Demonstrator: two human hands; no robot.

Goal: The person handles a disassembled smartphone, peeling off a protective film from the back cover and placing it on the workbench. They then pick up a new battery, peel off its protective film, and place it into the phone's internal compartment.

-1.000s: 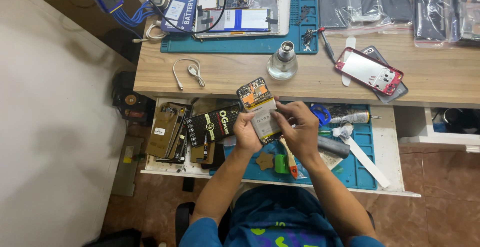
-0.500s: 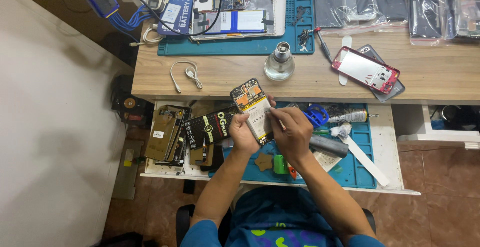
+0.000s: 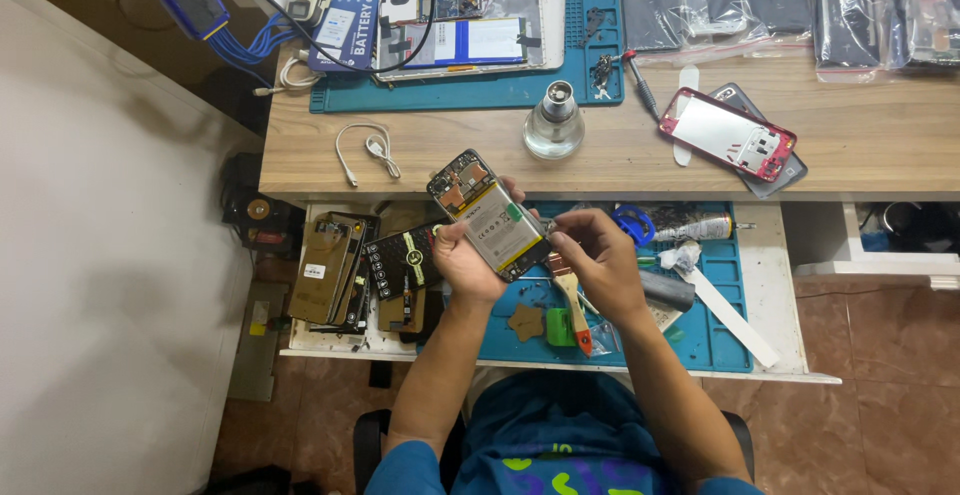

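**Two hands on an open phone**

The left hand (image 3: 462, 263) is wrapped around an open phone (image 3: 490, 217) and holds it tilted above the pull-out tray (image 3: 770, 285), just below the wooden surface (image 3: 450, 160). The right hand (image 3: 598, 260) has its fingers pinched together at the phone's lower right edge. A small brush (image 3: 570, 300) lies under the hands.

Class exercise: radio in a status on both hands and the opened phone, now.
Left hand grips opened phone, tilted above the pull-out tray. Right hand pinches at its lower edge. Brush lies beneath; nothing blocking.
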